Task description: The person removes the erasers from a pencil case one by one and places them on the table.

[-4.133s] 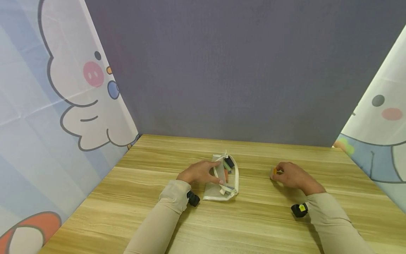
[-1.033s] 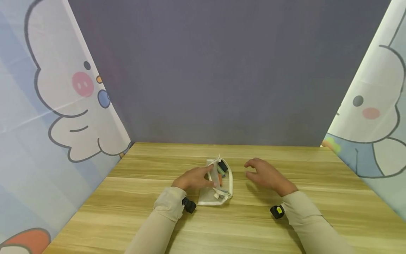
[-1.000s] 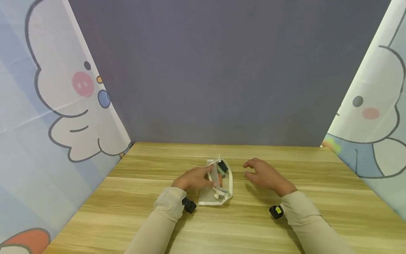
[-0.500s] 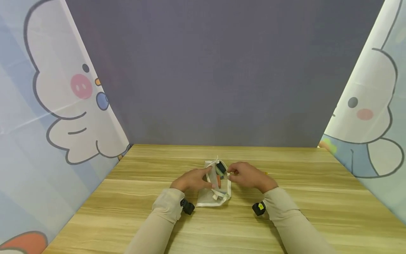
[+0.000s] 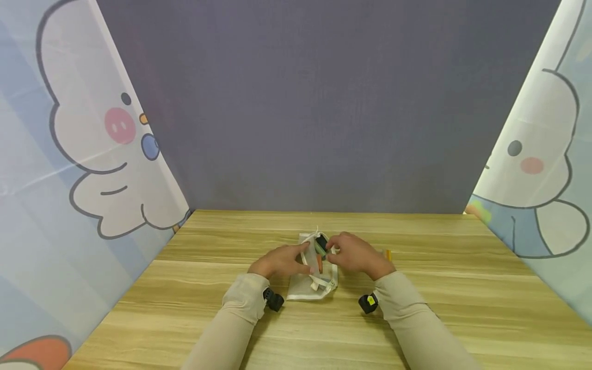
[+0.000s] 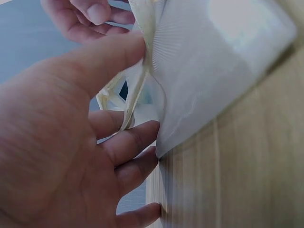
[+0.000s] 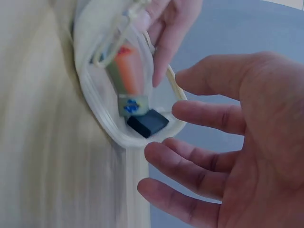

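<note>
A white mesh zip pouch (image 5: pixel 300 288) lies on the table, its mouth open. My left hand (image 5: pixel 279 261) holds the pouch's left rim, with thumb and fingers on either side of the zip band in the left wrist view. Inside are a black block (image 7: pixel 148 123), an orange piece (image 7: pixel 129 69) and a green piece with a blue-and-yellow print (image 7: pixel 134 105). My right hand (image 5: pixel 356 254) is at the right rim, thumb and fingers apart, with nothing seen between them; contact with the rim cannot be told. A small orange-ended item (image 5: pixel 388 255) lies beyond it, partly hidden.
The wooden table (image 5: pixel 222 329) runs back to a dark grey panel (image 5: pixel 296 113). Cartoon-printed curtains (image 5: pixel 92 128) hang at both sides. A black wrist camera (image 5: pixel 368 303) sits below the right hand.
Earlier the right hand held the orange-ended item; now that lies on the table. The right hand has moved left to the pouch's mouth. The left hand has kept its hold.
</note>
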Available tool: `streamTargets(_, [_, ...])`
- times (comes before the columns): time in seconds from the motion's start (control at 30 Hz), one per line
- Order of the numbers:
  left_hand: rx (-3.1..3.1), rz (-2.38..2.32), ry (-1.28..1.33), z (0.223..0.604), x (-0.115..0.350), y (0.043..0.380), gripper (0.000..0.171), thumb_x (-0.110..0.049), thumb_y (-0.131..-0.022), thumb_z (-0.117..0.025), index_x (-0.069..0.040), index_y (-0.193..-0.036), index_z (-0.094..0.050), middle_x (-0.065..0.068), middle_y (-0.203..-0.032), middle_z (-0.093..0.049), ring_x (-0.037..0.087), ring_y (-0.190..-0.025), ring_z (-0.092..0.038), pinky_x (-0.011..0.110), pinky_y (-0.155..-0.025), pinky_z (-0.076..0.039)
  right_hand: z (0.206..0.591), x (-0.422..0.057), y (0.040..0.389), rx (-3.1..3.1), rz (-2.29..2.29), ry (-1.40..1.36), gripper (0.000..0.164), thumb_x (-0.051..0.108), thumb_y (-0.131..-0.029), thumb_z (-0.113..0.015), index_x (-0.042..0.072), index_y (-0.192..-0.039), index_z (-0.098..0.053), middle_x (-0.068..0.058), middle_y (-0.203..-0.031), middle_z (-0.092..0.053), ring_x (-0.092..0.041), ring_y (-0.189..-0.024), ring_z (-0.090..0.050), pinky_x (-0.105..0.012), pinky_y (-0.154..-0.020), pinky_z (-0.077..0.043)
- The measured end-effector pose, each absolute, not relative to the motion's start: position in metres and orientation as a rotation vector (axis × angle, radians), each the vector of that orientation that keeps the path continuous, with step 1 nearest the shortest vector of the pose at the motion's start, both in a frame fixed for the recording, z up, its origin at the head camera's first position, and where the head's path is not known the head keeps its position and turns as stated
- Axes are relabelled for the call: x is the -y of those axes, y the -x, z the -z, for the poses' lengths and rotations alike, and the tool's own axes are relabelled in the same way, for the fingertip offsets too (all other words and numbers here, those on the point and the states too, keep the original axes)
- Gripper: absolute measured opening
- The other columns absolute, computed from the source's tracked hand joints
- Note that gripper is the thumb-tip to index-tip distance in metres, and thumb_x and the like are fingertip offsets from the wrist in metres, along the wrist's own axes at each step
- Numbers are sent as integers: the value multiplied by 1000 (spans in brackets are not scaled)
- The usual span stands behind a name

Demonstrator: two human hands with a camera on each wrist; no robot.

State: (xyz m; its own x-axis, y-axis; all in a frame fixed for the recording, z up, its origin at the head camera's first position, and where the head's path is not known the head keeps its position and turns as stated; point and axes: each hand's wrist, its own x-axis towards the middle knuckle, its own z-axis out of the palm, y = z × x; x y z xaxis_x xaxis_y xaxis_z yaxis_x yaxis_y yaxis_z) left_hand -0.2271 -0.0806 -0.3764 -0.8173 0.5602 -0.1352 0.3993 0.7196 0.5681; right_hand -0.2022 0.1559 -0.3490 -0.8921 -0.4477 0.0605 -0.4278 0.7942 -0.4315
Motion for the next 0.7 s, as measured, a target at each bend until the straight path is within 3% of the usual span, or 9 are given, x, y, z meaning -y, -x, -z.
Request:
streamTargets(0.17, [-2614,-782,-772,377,80,228,83,-51,-92,-69,-20,-160,-31,6,-149,-50,22,-125,-55,44,-103,-45,349,-151,199,-2905,693,728,25,21,-97,-65,7,-117,-70,-10,-112,-64,-24,-99,-61,-44,-81,-53])
streamTargets(0.47, [-2642,-784,-785,374,82,229,82,-64,-94,-58,-20,-159,-33,6,-154,-44,26,-134,-49,46,-105,-43,355,-144,203,-2876,746,740,16,16,-90,-67,14,-104,-73,-6,-106,-68,-14,-69,-55,-38,-69,-48])
streamTargets(0.7, [-2663,-758,-795,379,80,230,83,-66,-93,-58,-22,-159,-32,5,-155,-42,25,-135,-47,46,-107,-42,360,-140,197,-2925,651,706,21,32,-94,-72,14,-105,-73,1,-97,-66,-11,-70,-54,-36,-64,-49])
